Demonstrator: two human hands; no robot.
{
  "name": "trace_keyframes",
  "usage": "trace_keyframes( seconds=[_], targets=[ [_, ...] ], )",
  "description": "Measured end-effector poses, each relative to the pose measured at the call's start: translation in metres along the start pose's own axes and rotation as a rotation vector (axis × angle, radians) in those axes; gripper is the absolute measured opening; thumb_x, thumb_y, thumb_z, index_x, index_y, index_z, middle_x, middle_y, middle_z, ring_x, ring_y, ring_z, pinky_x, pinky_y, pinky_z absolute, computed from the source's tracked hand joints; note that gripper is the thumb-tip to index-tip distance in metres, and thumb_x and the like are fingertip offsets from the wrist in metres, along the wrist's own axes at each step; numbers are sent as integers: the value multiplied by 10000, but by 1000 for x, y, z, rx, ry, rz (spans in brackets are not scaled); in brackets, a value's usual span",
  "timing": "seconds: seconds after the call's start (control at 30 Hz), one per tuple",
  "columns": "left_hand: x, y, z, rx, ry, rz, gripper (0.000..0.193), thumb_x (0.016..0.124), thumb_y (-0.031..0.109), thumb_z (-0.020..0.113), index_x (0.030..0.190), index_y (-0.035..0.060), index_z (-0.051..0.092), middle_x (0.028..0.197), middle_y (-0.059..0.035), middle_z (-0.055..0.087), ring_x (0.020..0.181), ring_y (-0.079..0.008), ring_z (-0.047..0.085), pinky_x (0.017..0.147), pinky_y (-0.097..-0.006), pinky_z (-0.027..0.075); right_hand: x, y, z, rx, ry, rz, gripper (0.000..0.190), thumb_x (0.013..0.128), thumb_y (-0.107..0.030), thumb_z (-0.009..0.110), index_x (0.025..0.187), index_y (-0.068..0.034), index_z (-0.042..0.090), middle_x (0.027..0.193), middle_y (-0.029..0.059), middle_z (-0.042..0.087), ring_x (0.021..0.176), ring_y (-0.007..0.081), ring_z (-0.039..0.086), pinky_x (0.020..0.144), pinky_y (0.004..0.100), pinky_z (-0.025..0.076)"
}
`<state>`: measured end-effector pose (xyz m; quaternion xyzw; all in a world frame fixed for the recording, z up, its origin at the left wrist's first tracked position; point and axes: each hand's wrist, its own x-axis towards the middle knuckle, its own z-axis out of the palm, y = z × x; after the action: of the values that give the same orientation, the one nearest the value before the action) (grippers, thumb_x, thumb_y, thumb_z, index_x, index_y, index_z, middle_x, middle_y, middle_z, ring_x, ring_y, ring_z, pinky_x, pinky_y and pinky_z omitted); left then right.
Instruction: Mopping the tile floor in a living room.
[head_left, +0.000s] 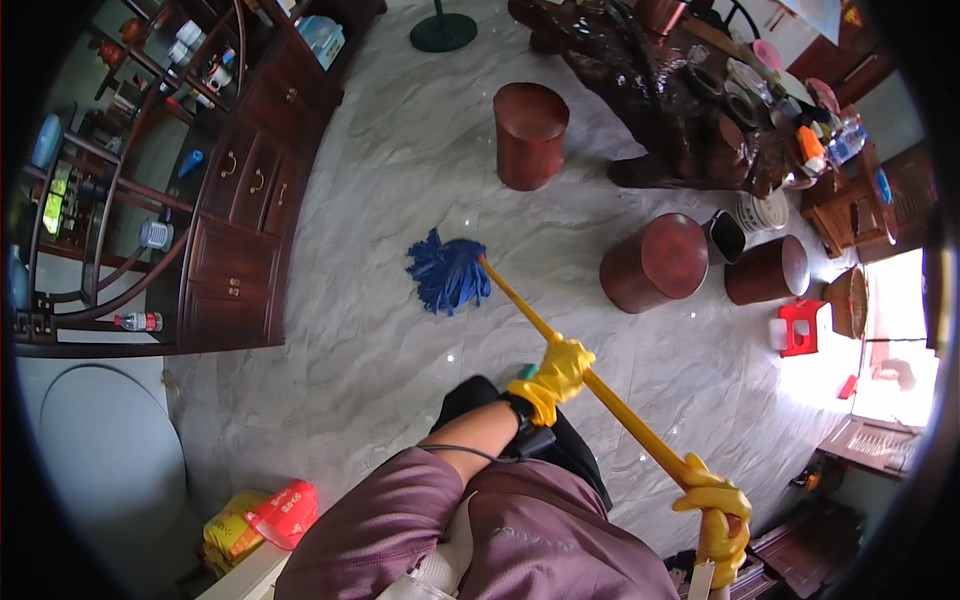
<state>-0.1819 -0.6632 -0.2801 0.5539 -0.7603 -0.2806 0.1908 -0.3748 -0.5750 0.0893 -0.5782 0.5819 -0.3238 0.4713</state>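
A mop with a blue strip head lies spread on the grey marble-look tile floor, ahead and a little left of my body. Its yellow handle runs diagonally down to the right. My left hand, in a yellow rubber glove, wraps around the middle of the handle. Near the handle's upper end, at the lower right, my right hand holds it in a matching glove, some fingers partly extended. A dark band and a black device with a cable sit at my left wrist.
A dark wooden cabinet lines the left side. Round reddish stools and a carved root-wood table stand ahead and right. Further right are a black bin, a white bucket and a red plastic stool. Bags lie lower left.
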Motion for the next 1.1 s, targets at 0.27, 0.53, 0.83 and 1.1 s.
trace_keyframes(
  seconds=[0.27, 0.53, 0.83, 1.1],
  targets=[
    [45, -191, -88, 31, 342, -205, 417, 783, 216, 728, 1170, 74, 663, 1141, -225, 663, 1161, -410, 577, 1035, -456, 434, 202, 35, 91, -206, -788, -523, 289, 733, -31, 639, 1002, -53, 739, 1100, 166, 700, 1215, 348, 601, 1153, 534, 321],
    [71, -320, -210, -25, 654, -428, 819, 752, 193, 825, 1452, 29, 434, 1482, -278, 414, 1380, -445, 390, 1150, -453, 350, 368, 19, 295, -201, -938, -767, 345, 723, -26, 714, 1060, -100, 718, 1079, 128, 715, 1140, 274, 654, 1160, 602, 267],
    [184, -561, -389, -164, 806, -423, 616, 836, 226, 766, 1389, 92, 529, 1481, -261, 437, 1398, -422, 382, 1151, -434, 349, 565, -72, 509, 37, -747, -683, 363, 825, 29, 656, 1178, -57, 661, 1245, 151, 634, 1293, 363, 521, 1115, 442, 359],
    [245, -608, -410, -60, 595, -261, 507, 824, 241, 760, 1291, 107, 612, 1444, -227, 487, 1375, -409, 416, 1145, -467, 352, 593, -79, 528, 39, -541, -426, 341, 908, 87, 577, 1231, -7, 633, 1355, 163, 587, 1333, 287, 506, 1092, 354, 365]
  ],
)
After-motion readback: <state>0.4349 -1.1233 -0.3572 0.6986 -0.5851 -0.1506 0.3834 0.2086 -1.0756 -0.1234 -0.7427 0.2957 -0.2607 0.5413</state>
